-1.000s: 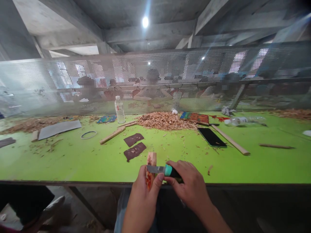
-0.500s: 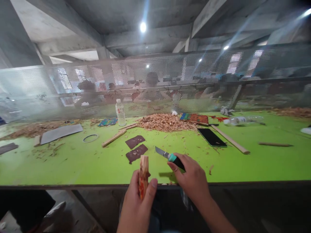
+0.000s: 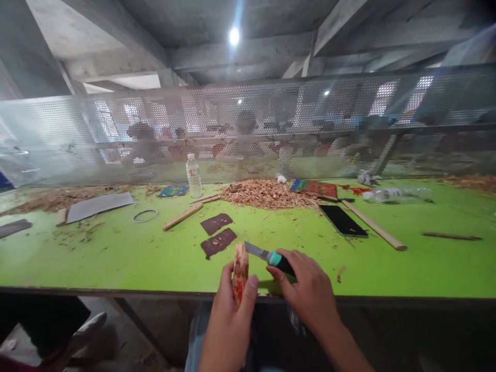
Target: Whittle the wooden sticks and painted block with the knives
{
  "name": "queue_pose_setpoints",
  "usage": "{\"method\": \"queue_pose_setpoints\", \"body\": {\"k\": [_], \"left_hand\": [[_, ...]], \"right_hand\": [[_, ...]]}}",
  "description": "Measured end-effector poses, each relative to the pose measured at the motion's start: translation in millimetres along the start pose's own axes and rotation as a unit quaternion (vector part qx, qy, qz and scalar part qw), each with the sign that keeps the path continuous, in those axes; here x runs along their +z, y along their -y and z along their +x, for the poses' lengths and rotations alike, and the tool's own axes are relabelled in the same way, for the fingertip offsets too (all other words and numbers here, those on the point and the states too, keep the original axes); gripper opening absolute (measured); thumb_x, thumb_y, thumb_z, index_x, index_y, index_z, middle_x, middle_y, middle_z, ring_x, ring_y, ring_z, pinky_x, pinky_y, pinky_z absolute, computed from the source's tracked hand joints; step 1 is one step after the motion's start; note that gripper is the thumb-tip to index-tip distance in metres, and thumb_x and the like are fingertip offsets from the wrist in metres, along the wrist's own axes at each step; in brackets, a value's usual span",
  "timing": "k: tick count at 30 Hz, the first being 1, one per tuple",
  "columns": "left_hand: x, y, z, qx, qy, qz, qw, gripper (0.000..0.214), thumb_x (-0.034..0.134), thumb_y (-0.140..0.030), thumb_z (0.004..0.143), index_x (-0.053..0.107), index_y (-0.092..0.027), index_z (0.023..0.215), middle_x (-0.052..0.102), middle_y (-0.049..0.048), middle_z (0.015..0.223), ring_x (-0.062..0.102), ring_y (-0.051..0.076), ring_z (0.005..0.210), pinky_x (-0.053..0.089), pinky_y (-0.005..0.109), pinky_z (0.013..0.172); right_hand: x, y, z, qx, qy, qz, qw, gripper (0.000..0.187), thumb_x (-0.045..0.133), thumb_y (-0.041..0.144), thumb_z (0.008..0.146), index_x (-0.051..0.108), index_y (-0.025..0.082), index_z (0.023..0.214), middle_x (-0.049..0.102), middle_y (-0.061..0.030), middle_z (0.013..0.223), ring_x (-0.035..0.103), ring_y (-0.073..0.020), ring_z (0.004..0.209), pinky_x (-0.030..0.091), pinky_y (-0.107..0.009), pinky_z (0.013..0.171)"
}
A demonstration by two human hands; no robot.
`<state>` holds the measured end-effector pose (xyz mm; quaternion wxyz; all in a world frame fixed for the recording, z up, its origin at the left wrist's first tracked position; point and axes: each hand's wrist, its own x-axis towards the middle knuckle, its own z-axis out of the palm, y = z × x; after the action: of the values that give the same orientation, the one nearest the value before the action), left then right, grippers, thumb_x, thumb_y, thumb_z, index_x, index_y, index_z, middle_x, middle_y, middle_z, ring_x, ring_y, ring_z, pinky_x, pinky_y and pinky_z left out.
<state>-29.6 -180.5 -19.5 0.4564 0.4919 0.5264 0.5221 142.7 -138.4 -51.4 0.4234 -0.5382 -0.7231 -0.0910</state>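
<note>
My left hand (image 3: pixel 235 305) is closed around a short piece of wood (image 3: pixel 241 266), held upright at the table's front edge; its side has red and brown patches and its top is pale. In my right hand (image 3: pixel 308 276) is a utility knife (image 3: pixel 276 258) with a black and teal handle. Its blade points left, with the tip at or very near the top of the wood; I cannot tell whether they touch. Two brown sandpaper pieces (image 3: pixel 218 243) lie on the green table (image 3: pixel 135 263) just beyond my left hand.
A heap of wood shavings (image 3: pixel 267 194) lies at the back, beside a bottle (image 3: pixel 194 175). A phone (image 3: pixel 343 220) and a wooden stick (image 3: pixel 374 225) are to the right, a wooden strip (image 3: pixel 183 216) and a ring (image 3: pixel 145 216) to the left. A perforated screen (image 3: pixel 217 119) stands behind, people beyond it.
My left hand has brought the piece of wood up and to the right, closer to the knife. The blade tip, apart from the wood before, is now at its top. The view has shifted slightly.
</note>
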Motion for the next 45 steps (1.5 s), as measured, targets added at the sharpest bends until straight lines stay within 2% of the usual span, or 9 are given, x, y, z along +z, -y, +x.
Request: {"method": "queue_pose_setpoints", "body": {"k": [8, 13, 18, 23, 32, 35, 41, 45], "left_hand": [[2.3, -0.9, 1.4, -0.002, 0.0, 0.009, 1.0, 0.063, 0.065, -0.061, 0.087, 0.06, -0.019, 0.133, 0.075, 0.0073, 0.085, 0.071, 0.032, 0.101, 0.056, 0.036, 0.082], [5.4, 0.7, 3.2, 0.023, 0.038, 0.01, 0.999, 0.065, 0.07, -0.055, 0.086, 0.057, -0.017, 0.138, 0.075, 0.0143, 0.115, 0.065, 0.033, 0.121, 0.048, 0.04, 0.104], [4.7, 7.7, 6.5, 0.041, 0.062, 0.014, 0.997, 0.063, 0.068, -0.056, 0.089, 0.058, -0.017, 0.138, 0.072, 0.0166, 0.129, 0.066, 0.031, 0.12, 0.043, 0.038, 0.11], [6.3, 8.6, 6.2, 0.042, 0.037, 0.02, 0.998, 0.073, 0.067, -0.057, 0.089, 0.052, -0.014, 0.146, 0.065, 0.0191, 0.14, 0.06, 0.033, 0.129, 0.041, 0.039, 0.113], [10.1, 5.4, 6.8, 0.03, 0.018, -0.002, 0.999, 0.075, 0.07, -0.058, 0.086, 0.056, -0.012, 0.143, 0.066, 0.0197, 0.138, 0.062, 0.034, 0.128, 0.044, 0.038, 0.111], [9.8, 5.0, 7.6, 0.031, 0.028, -0.002, 0.999, 0.072, 0.071, -0.058, 0.086, 0.058, -0.014, 0.141, 0.069, 0.0188, 0.134, 0.063, 0.033, 0.126, 0.044, 0.038, 0.11], [10.3, 9.6, 8.9, 0.03, 0.02, -0.005, 0.999, 0.072, 0.069, -0.057, 0.087, 0.056, -0.013, 0.143, 0.066, 0.0193, 0.139, 0.059, 0.034, 0.132, 0.041, 0.04, 0.113], [10.8, 8.8, 7.3, 0.037, 0.02, -0.001, 0.999, 0.071, 0.069, -0.058, 0.087, 0.057, -0.013, 0.14, 0.071, 0.0181, 0.13, 0.065, 0.033, 0.122, 0.045, 0.038, 0.108]], "right_hand": [[-8.3, -3.4, -1.3, -0.081, 0.04, 0.034, 0.995, 0.038, 0.052, 0.053, 0.103, 0.065, 0.019, 0.115, 0.074, -0.008, 0.096, 0.067, -0.0254, 0.085, 0.047, -0.036, 0.074], [-14.7, -2.4, -0.9, -0.096, 0.071, 0.071, 0.99, 0.039, 0.05, 0.055, 0.103, 0.065, 0.021, 0.114, 0.073, -0.0068, 0.094, 0.066, -0.0243, 0.082, 0.047, -0.036, 0.073], [-9.8, -6.1, -4.6, -0.097, 0.044, 0.041, 0.993, 0.038, 0.052, 0.054, 0.102, 0.064, 0.021, 0.117, 0.073, -0.0071, 0.095, 0.067, -0.0245, 0.083, 0.048, -0.035, 0.072], [-3.8, -8.4, -8.1, -0.106, 0.005, 0.02, 0.994, 0.038, 0.055, 0.053, 0.101, 0.065, 0.02, 0.117, 0.072, -0.0067, 0.091, 0.067, -0.0239, 0.08, 0.048, -0.035, 0.073], [-0.1, -7.3, -9.0, -0.1, 0.001, 0.002, 0.995, 0.038, 0.055, 0.052, 0.101, 0.064, 0.019, 0.119, 0.07, -0.0062, 0.09, 0.065, -0.0239, 0.079, 0.047, -0.035, 0.072], [-0.1, -6.9, -9.1, -0.1, 0.004, 0.006, 0.995, 0.038, 0.056, 0.051, 0.101, 0.062, 0.019, 0.12, 0.071, -0.0068, 0.092, 0.064, -0.0244, 0.081, 0.046, -0.036, 0.073], [-1.7, -6.8, -9.7, -0.103, 0.005, 0.007, 0.995, 0.037, 0.055, 0.051, 0.102, 0.062, 0.019, 0.119, 0.071, -0.0063, 0.092, 0.064, -0.0245, 0.081, 0.045, -0.036, 0.074], [-0.8, -7.5, -9.2, -0.099, 0.001, 0.004, 0.995, 0.036, 0.054, 0.05, 0.102, 0.062, 0.02, 0.119, 0.071, -0.0064, 0.091, 0.064, -0.0248, 0.08, 0.045, -0.036, 0.073]]}}
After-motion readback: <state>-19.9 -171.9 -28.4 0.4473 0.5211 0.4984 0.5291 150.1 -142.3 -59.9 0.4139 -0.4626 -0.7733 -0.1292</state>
